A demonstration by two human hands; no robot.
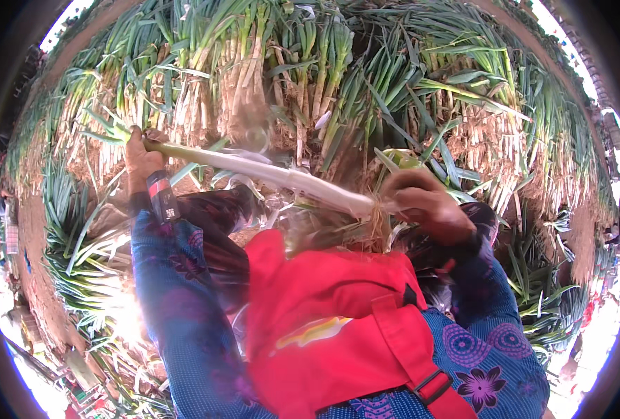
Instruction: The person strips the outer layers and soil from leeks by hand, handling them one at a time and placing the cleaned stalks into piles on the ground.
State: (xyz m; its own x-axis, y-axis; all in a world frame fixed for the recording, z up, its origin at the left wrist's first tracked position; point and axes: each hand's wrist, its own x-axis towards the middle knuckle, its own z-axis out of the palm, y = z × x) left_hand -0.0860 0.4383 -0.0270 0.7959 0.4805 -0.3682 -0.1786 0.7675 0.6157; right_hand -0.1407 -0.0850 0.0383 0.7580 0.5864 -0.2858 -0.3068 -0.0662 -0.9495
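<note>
A long green onion (282,174) with a thick white stalk lies slantwise across the space in front of me. My left hand (142,157) is closed around its green upper end, and cut-looking leaf tips stick out past the fist. At the other end hang its thin, pale brown roots (377,222). My right hand (425,202) is right beside those roots, with fingers curled and smeared by motion. Whatever sits between its fingers is too blurred to make out. Green leaf pieces (397,160) show just behind the right hand.
Dense rows of green onions (233,77) with soil on their roots cover the ground ahead. More onions (79,244) lie at the left, others (543,293) at the right. Loose peelings (282,209) lie between my knees. A red apron (331,293) covers my lap.
</note>
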